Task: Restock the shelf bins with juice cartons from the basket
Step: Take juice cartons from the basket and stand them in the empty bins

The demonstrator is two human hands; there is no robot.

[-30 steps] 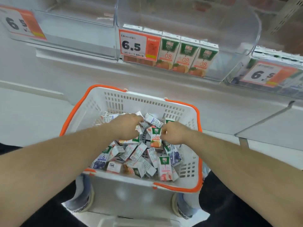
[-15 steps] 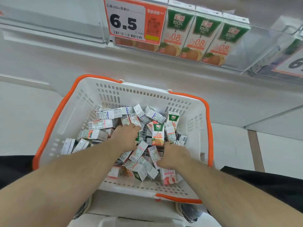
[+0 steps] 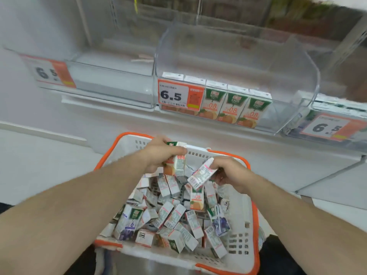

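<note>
Two hands were raised over the far half of the white plastic basket with the orange rim (image 3: 241, 221), each holding one small carton. The left hand (image 3: 158, 155) gripped an upright orange-juice carton with a green top panel and an orange fruit picture (image 3: 175, 162), fingers curled round its upper part, near the basket's far edge. The right hand (image 3: 228, 171) pinched a white carton with pink trim and small printed text (image 3: 200, 175) by one end; this carton was tilted, its free end pointing down and left, above the pile.

Inside the basket lay a loose heap of mixed small juice cartons (image 3: 172, 219): white sides with barcodes, several orange-fruit faces marked "08", and purple grape faces near the left and right walls. They lay at all angles, touching and overlapping.

On the shelf above, the clear plastic middle bin (image 3: 238, 56) held a row of upright orange cartons with green tops (image 3: 234, 106) along its front wall, beside an orange-and-white price label reading 6.5 (image 3: 179, 96) at its front left corner. The clear left bin (image 3: 111, 76) and the clear right bin (image 3: 309, 108) carried similar labels, blurred.
</note>
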